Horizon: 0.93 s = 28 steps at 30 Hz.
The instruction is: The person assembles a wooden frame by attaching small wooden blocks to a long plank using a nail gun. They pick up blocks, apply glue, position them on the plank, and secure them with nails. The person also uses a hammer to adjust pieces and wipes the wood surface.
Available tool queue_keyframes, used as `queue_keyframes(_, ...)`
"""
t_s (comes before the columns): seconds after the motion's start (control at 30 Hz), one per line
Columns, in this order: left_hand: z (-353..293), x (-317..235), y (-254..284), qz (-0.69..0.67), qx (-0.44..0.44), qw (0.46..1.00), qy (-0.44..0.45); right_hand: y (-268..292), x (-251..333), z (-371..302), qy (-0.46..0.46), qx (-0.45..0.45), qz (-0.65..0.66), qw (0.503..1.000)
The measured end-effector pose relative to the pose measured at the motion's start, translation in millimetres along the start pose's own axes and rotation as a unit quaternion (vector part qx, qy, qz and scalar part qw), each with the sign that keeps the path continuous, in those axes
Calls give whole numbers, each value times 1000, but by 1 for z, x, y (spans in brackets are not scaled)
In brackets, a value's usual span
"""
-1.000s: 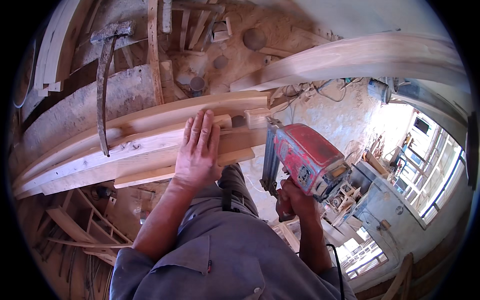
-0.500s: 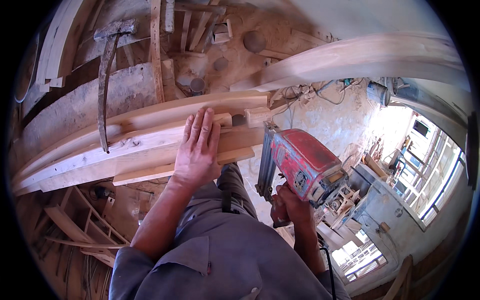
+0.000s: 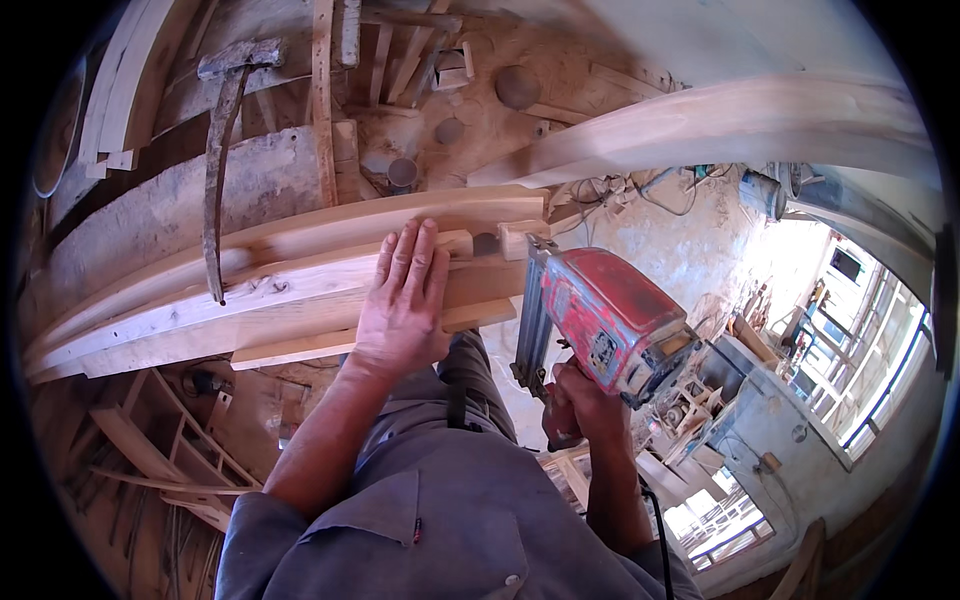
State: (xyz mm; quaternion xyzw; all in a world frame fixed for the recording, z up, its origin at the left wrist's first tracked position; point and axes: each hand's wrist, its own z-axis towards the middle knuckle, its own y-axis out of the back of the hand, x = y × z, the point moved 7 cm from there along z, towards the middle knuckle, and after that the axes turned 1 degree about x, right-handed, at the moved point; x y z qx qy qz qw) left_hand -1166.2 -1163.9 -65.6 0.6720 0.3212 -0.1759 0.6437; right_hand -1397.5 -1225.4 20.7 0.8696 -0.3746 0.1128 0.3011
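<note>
My left hand (image 3: 402, 305) lies flat on a stack of pale wooden boards (image 3: 190, 335), its fingers stretched across the narrow top board. With my right hand (image 3: 588, 402) I grip the handle of a worn red nail gun (image 3: 618, 312). The gun's nose is up against a small wood block (image 3: 516, 241) at the right end of the boards; whether it touches is hard to tell. My right fingers are wrapped round the handle and partly hidden.
A hammer (image 3: 218, 160) with a long rough handle rests across the left part of the boards. Beyond them lies a thick curved timber (image 3: 720, 125). A wooden frame (image 3: 180, 440) stands at lower left. Cables and scraps litter the dusty floor, and a dark hose (image 3: 658, 530) runs by my right arm.
The whole view has shifted very slightly. My left hand stays flat on the boards, and the nail gun stays by the block in my right hand.
</note>
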Motion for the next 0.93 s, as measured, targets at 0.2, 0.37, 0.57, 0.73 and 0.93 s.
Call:
queue_keyframes(0.2, 1, -2, 5, -5, 5, 1000, -1, 1, 3, 3, 31, 18, -64, 997)
queue_keyframes(0.37, 1, 0, 4, -6, -2, 1000, -7, 0, 12, -1, 0, 7, -15, 1000)
queue_keyframes(0.57, 1, 0, 6, -21, 8, 1000, -2, -2, 10, 0, -36, 30, -38, 998)
queue_keyframes(0.73, -3, -1, 3, -11, 11, 1000, -3, 1, 19, -3, -11, 24, -12, 1000)
queue_keyframes(0.93, -1, -2, 4, -21, 13, 1000, -11, 18, 7, -29, -11, -46, 41, 998)
